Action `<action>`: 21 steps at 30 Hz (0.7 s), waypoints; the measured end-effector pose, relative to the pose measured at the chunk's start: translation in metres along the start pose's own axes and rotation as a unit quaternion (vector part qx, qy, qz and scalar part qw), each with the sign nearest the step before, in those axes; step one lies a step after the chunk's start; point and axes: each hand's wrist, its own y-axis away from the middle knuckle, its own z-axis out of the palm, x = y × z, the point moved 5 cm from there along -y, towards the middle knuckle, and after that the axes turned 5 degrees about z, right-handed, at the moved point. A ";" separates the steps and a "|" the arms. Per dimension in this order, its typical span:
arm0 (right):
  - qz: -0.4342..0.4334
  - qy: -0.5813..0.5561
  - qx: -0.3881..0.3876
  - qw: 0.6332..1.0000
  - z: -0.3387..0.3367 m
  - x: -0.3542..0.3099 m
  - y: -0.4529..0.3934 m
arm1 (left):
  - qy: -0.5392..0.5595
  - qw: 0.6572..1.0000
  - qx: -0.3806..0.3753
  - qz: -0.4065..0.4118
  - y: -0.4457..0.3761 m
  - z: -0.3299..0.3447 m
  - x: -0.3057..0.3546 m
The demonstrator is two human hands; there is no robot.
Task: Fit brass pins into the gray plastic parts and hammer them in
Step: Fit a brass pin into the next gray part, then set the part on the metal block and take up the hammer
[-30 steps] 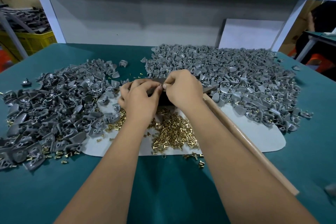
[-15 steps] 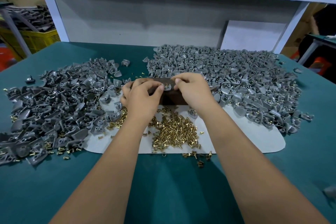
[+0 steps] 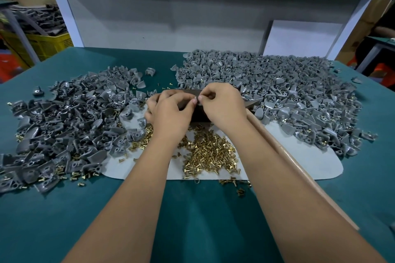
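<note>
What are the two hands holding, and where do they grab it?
Both the left hand and the right hand pinch something tiny between their fingertips, above a dark block. It is too hidden to tell what it is.

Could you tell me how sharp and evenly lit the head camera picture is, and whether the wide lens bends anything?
Head view: the brass pins and both gray part piles are fairly sharp under soft, even light; the table edges bow from wide-angle distortion; the forearms loom large and soft near the lens; where the left hand and right hand meet, what they pinch is too small to tell.
</note>
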 end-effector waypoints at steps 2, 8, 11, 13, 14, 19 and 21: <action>0.013 0.001 0.008 1.000 0.001 0.000 0.000 | -0.003 1.000 0.000 0.000 0.000 -0.001 0.000; 0.032 0.001 0.036 0.999 0.003 -0.001 0.004 | -0.008 1.000 -0.002 -0.004 0.000 -0.001 0.002; 0.037 0.002 0.031 0.999 0.003 -0.001 0.002 | -0.012 1.000 -0.005 -0.003 0.000 0.000 0.002; 0.038 0.000 0.032 0.999 0.003 0.000 0.002 | -0.009 1.000 -0.003 -0.002 0.000 0.000 0.002; 0.037 -0.001 0.034 0.999 0.003 0.000 0.002 | -0.007 1.000 -0.001 -0.002 0.000 0.000 0.001; 0.015 0.004 0.013 1.000 0.002 -0.001 0.002 | -0.014 1.000 0.000 -0.001 0.000 0.001 0.001; 0.005 -0.029 -0.024 0.999 -0.002 -0.001 0.003 | -0.013 1.000 -0.003 0.001 0.000 0.001 0.002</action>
